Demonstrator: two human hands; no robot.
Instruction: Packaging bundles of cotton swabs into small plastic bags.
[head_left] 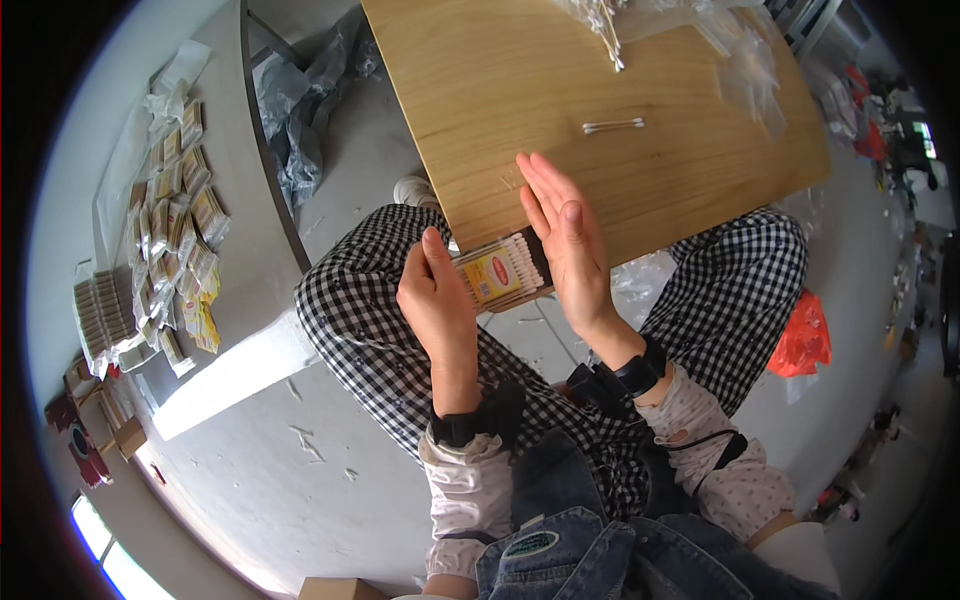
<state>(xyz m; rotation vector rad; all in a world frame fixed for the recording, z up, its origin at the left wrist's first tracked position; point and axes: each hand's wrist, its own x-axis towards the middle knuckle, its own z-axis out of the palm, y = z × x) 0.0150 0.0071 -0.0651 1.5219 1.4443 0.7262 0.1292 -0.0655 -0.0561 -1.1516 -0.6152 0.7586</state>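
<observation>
A flat pack of cotton swabs (497, 271) with a yellow and red label sits pressed between my two hands above my lap. My left hand (436, 297) holds its left end with the fingers curled round it. My right hand (566, 236) lies flat against its right end, fingers straight and together. The pack hangs just in front of the near edge of a wooden board (520, 70). A loose pair of cotton swabs (613, 125) lies on the board beyond my right hand.
Clear plastic bags and more swabs (640, 20) lie at the board's far edge. A grey table (225, 150) on the left carries several finished swab packs (175, 230). An orange plastic bag (803, 338) lies on the floor at right. My checked trouser legs flank the board.
</observation>
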